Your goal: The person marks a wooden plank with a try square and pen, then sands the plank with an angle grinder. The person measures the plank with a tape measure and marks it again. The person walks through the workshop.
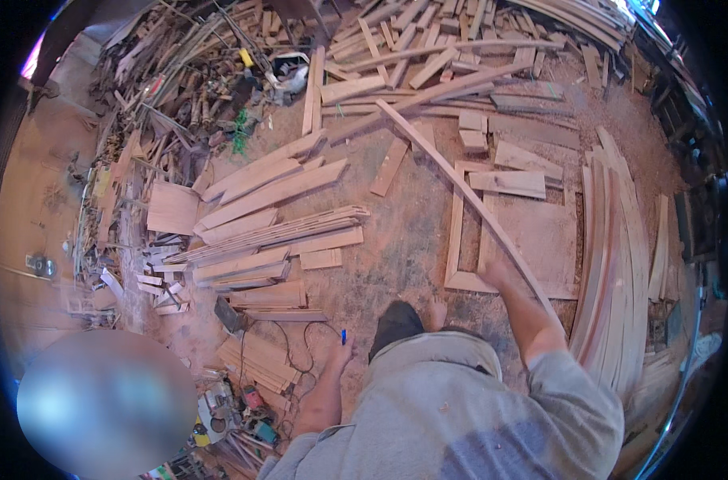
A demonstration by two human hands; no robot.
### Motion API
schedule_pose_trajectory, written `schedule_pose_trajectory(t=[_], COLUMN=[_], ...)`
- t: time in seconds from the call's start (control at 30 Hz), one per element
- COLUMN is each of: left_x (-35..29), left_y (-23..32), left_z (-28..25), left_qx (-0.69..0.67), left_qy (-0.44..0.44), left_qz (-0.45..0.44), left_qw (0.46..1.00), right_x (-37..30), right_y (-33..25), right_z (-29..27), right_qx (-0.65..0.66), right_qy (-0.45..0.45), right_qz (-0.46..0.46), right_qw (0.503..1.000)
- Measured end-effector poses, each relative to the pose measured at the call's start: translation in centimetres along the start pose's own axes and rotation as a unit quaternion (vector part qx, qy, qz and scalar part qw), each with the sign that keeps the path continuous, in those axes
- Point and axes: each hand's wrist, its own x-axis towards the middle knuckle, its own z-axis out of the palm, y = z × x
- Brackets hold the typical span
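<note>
A small blue pen-like stick (344, 337) pokes up from my left hand (340, 352), whose fingers are closed around it. On the other side, my right hand (500, 274) is at a long, narrow wooden strip (460, 184) and appears closed on it, though its fingers are small and partly hidden. The strip slants from the far middle toward my right elbow. It crosses above a rectangular wooden frame (460, 279) on the ground. Inside and beside the frame lie a broad flat panel (532, 240) and short boards (508, 184).
Stacked boards (272, 196) lie to my left, near cords and power tools (252, 398). Heaps of scrap wood (164, 96) and timber (428, 48) fill the far side. Long planks (608, 264) line the right. A blurred round shape (108, 404) covers the lower left.
</note>
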Motion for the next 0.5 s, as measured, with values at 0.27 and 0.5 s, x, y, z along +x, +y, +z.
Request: schedule_pose_trajectory(t=[0.27, 0.5], left_x=[10.4, 19.0], left_y=[6.9, 23.8], left_z=[4.4, -2.0], left_qx=[-0.006, 0.046], left_qy=[-0.058, -0.062], left_qz=[-0.035, -0.005], left_qw=[0.998, 0.997], right_x=[18.6, 20.9], right_y=[-50.1, -75.6], right_z=[-30.1, -44.5], right_qx=[0.11, 0.154], right_qy=[0.163, 0.113], right_qz=[-0.399, -0.523], right_qw=[0.896, 0.83])
